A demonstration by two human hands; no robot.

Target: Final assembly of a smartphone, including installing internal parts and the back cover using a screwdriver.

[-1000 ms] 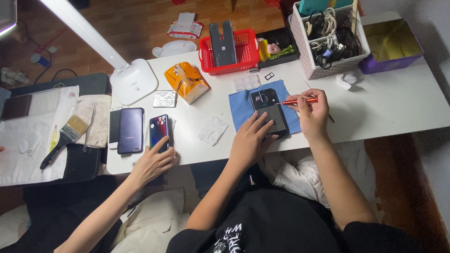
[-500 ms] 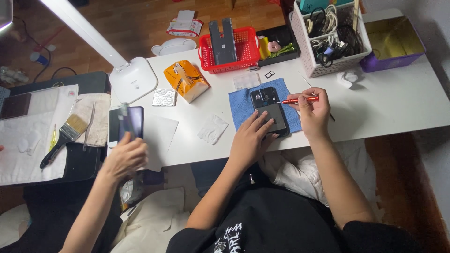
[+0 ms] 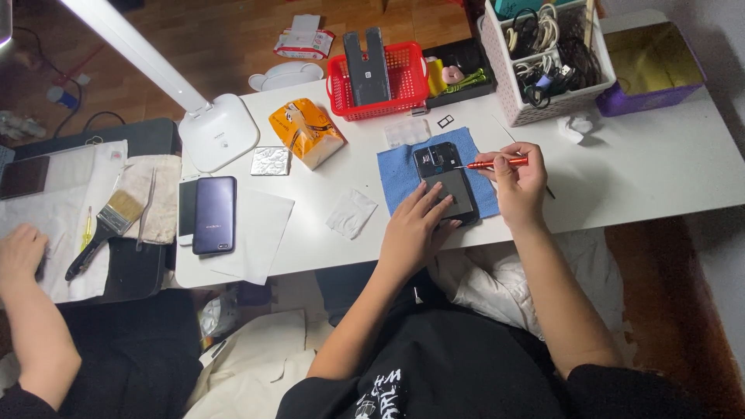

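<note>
Co-worker's hand [image 3: 22, 250] withdrawn leftward, left hand [image 3: 415, 225] flat, fingers open on dark phone [image 3: 446, 182], right hand [image 3: 518, 180] apparently pinching red screwdriver [image 3: 497, 164], orange packet [image 3: 305, 132] beyond.

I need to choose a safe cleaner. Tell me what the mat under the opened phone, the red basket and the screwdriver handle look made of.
Mat: blue cloth, likely microfibre; matte, soft edges.
Red basket: moulded plastic; slotted lattice walls, slight sheen.
Screwdriver handle in the right hand: orange-red, smooth, probably anodised metal, possibly plastic.
</note>
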